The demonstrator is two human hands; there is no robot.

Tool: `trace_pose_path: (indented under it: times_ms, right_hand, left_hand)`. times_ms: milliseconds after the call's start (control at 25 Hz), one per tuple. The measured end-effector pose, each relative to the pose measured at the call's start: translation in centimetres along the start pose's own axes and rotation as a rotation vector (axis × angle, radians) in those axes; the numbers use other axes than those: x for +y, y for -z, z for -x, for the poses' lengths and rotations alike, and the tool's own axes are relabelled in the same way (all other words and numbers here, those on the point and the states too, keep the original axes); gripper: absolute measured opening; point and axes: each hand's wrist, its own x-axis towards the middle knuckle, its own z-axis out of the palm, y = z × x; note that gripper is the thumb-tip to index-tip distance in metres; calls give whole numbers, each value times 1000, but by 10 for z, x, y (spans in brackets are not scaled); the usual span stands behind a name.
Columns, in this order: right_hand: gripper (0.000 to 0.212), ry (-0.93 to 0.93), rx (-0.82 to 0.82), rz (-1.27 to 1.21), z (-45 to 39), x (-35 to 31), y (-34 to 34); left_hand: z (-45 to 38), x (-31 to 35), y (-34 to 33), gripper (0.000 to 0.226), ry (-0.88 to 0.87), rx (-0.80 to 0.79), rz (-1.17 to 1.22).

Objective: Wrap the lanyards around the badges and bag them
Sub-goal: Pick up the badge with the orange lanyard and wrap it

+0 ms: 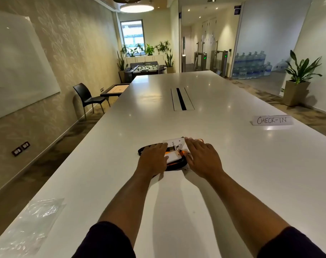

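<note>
Head view, check-in sign far right, plastic bags near left

"CHECK-IN" is handwritten on a folded white card at right of frame; "V.Ko", partly covered, is printed on a badge at centre.

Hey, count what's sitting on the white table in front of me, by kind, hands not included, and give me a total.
Badges: at least 2, stacked and partly hidden by the hands
Lanyards: at least 2, one black, one orange
Plastic bags: 1 pile, count unclear
Check-in sign: 1
Total: at least 6
</note>
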Motion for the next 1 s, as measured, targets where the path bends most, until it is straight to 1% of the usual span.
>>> trace_pose_path:
  times_ms: [80, 120, 160, 240, 400, 480, 640, 680, 800, 880, 1000]
  right_hand:
    - [59, 32, -101, -26, -8, -2, -5]
    - [60, 45, -142, -36, -10, -3, -9]
    - [60, 53, -216, -46, -11, -4, -10]
    - [57, 57, -298, -63, -12, -5, -15]
    - [51, 11, -329, -119, -11, -4, -20]
    - [51, -35, -338, -159, -11, -3, -20]
    - [53, -76, -390, -185, -11, -1, -19]
    - [54, -86, -400, -195, -11, 0, -19]
    - [58, -128, -441, -230, -12, 1, -17]
    - [60, -153, -446, -263, -13, -1, -13]
    - [64, -205, -401, -411, -20, -6, 1]
  left_hand:
    - [-7, 2, -4, 47, 9, -62, 25]
    - [-9, 3, -7, 47, 6, -94, 30]
    - [-9, 6, -6, 49, 8, -144, 41]
    - [-11, 7, -11, 49, -10, -214, 34]
    - [-15, 6, -15, 30, -19, -234, -49]
    - [-18, 5, -14, 27, -19, -265, -56]
    - [-29, -2, -5, 23, 45, -378, 50]
    - [-31, -3, -1, 22, 56, -384, 76]
    - [-32, -8, 11, 19, 101, -300, 143]
    - [-33, -9, 22, 13, 149, -232, 272]
    - [-40, -7, 43, 12, 208, -128, 419]
